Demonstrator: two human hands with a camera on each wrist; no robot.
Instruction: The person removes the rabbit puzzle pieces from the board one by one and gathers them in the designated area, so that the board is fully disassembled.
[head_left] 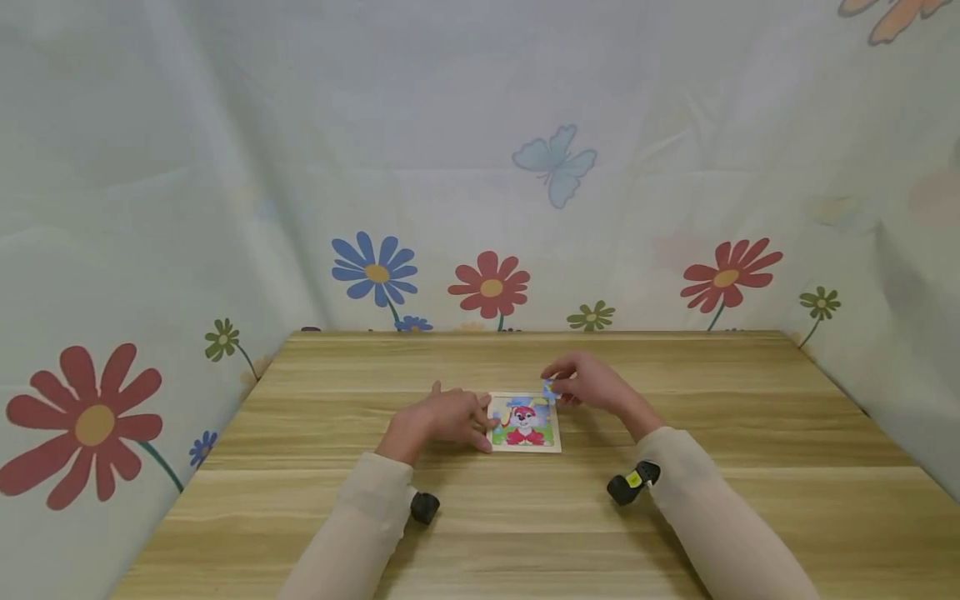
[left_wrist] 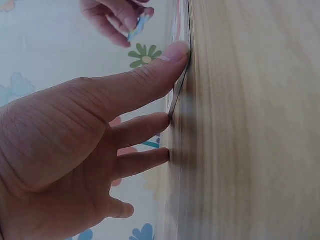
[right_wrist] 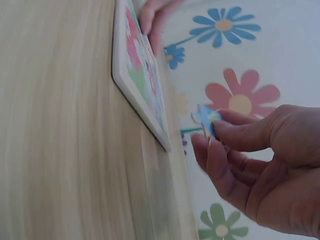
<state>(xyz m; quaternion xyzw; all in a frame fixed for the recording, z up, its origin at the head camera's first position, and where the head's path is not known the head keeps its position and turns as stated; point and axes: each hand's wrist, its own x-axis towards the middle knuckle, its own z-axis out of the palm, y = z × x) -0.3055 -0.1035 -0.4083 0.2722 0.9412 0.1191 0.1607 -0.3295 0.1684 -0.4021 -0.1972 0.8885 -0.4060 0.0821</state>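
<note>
Cream puzzle tray (head_left: 525, 449): on the bench (head_left: 510, 533), red animal picture (head_left: 525, 427) inside.
Left hand (head_left: 448, 417): grip spread, touching the tray's edge.
Right hand (head_left: 592, 385): grip pinching a blue piece (right_wrist: 206, 118) near the tray.

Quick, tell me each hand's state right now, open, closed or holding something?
Left hand: open, not gripping, touching the edge of the puzzle board.
Right hand: closed, pinching a small blue puzzle piece.

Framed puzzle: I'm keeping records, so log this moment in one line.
left hand: touching framed puzzle; right hand: pinching blue piece; piece: apart from puzzle
</note>
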